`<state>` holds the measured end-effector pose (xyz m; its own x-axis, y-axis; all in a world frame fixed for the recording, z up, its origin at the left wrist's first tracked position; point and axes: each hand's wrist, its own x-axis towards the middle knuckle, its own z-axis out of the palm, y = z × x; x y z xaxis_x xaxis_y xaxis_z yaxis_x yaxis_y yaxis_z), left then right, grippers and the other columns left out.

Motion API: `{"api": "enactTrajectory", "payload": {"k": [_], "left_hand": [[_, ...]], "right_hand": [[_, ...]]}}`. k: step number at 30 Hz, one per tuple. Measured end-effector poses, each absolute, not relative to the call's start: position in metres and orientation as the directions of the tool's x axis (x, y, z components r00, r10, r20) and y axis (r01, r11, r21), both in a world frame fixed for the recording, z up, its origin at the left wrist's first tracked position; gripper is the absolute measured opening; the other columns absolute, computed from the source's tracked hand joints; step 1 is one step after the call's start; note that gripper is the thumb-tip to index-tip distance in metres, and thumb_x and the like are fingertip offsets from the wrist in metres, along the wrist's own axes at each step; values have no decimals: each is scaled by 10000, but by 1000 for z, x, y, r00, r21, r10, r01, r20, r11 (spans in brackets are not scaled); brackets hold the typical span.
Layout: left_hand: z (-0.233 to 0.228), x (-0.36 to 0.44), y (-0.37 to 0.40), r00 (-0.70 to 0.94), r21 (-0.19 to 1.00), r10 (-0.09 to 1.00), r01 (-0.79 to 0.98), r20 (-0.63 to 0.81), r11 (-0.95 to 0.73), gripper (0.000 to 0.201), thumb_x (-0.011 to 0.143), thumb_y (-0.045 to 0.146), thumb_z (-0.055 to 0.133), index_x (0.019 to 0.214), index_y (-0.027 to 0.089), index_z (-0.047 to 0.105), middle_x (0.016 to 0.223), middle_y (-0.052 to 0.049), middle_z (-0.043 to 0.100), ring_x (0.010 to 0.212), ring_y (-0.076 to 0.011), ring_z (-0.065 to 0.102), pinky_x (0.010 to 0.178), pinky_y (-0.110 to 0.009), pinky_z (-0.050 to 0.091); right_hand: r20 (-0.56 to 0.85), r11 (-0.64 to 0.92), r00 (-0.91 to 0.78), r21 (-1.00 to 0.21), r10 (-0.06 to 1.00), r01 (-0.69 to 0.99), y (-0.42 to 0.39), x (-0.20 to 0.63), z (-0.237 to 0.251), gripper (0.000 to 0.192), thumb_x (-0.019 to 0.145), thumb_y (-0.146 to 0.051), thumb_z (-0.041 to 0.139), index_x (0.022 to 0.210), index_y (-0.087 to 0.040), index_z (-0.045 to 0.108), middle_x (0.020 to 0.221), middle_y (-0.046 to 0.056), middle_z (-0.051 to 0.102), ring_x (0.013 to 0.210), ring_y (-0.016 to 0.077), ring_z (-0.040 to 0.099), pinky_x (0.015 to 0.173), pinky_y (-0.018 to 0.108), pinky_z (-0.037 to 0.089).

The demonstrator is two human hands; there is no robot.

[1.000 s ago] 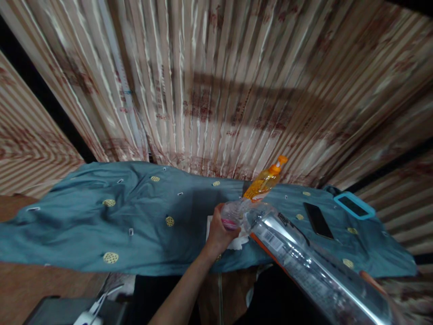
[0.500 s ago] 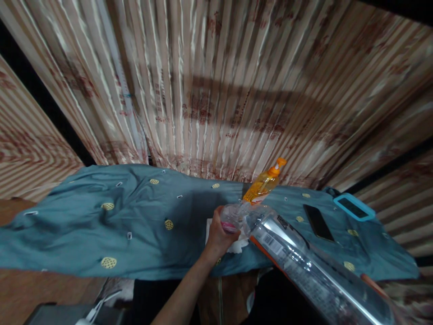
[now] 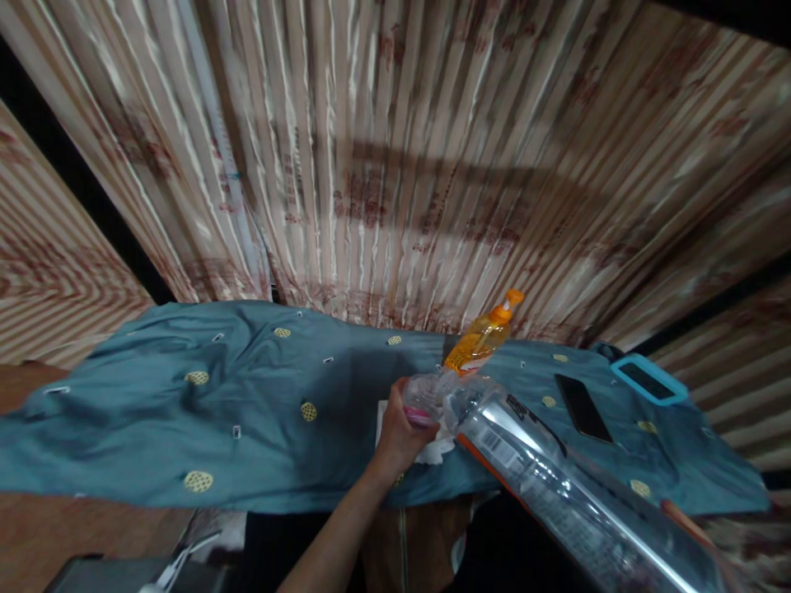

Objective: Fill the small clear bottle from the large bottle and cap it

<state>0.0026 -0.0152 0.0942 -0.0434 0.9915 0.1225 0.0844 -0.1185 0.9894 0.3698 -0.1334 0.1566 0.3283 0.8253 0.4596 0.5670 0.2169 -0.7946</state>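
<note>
While a large clear plastic bottle (image 3: pixel 556 486) stretches diagonally from the lower right corner of the view toward the middle, its neck meets the left hand (image 3: pixel 399 432), which is curled around the bottle's mouth, fingers closed on a small pink-rimmed cap or neck (image 3: pixel 422 405). The forearm rises from the bottom centre of the view. The bottle is tilted, almost lying over, with a barcode label and an orange band along its side. The right hand (image 3: pixel 683 519) shows only as a sliver of skin at the bottle's far end near the lower right edge; whether it grips or merely supports the bottle cannot be told.

The hands work over the near edge of a table covered by a wrinkled teal cloth (image 3: pixel 216 412) dotted with yellow round motifs. Under the left hand, on the cloth near that edge, lies a crumpled white tissue (image 3: pixel 432 451). Just behind the bottle's mouth stands an orange pump bottle (image 3: pixel 479 342), toward the table's far edge. To the right, well apart from the hand, a black phone (image 3: pixel 582 407) lies flat on the cloth, and further right, near the right end of the table, rests a device in a turquoise case (image 3: pixel 648 379). Striped beige and rust curtains (image 3: pixel 395 165) hang behind the table.
</note>
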Motion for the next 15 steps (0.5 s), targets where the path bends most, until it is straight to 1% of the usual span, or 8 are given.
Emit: {"api": "enactTrajectory", "payload": {"k": [3,6,9,11,13,15], "left_hand": [[97,2,-16,-41,991,993,83,109,-105,824,563,165,850,1293,182,468,1234,-113,681,1151,-283,678,1016,-427,540],[99,1,-17,-34,992,995,87,95,-92,820,561,161,850,1286,185,466,1219,-107,687,1134,-278,685,1013,-427,541],[100,1,-18,-35,991,994,87,105,-101,804,566,156,841,1277,192,467,1233,-105,680,1154,-278,676,1023,-432,536],[100,1,-18,-40,991,993,83,112,-108,803,567,157,838,1278,197,466,1236,-101,680,1161,-281,673,1025,-436,535],[98,2,-17,-40,990,992,81,116,-113,811,567,161,841,1283,198,462,1230,-100,684,1158,-285,676,1024,-441,538],[96,2,-17,-40,989,991,87,126,-122,820,566,171,851,1286,195,460,1234,-107,682,1168,-294,674,1031,-452,535]], "right_hand": [[474,227,326,-786,818,575,-134,370,159,675,702,-615,804,1299,-326,684,1142,34,762,1287,430,612,883,584,612],[487,230,342,-784,804,577,-145,360,141,547,781,-581,750,1265,-332,697,1102,25,766,1277,393,628,869,544,625],[499,238,357,-785,790,572,-159,350,120,446,837,-551,692,1202,-295,721,1018,43,769,1231,381,659,839,526,628],[504,243,362,-786,784,569,-163,350,116,468,851,-558,665,1214,-266,714,1017,60,765,1213,395,666,819,550,625],[493,234,358,-788,793,570,-158,357,123,548,811,-569,707,1264,-260,692,1083,69,760,1224,421,655,812,588,620],[460,205,341,-791,820,576,-149,366,138,589,727,-572,791,1255,-327,701,1099,38,761,1200,437,667,769,589,630]]}}
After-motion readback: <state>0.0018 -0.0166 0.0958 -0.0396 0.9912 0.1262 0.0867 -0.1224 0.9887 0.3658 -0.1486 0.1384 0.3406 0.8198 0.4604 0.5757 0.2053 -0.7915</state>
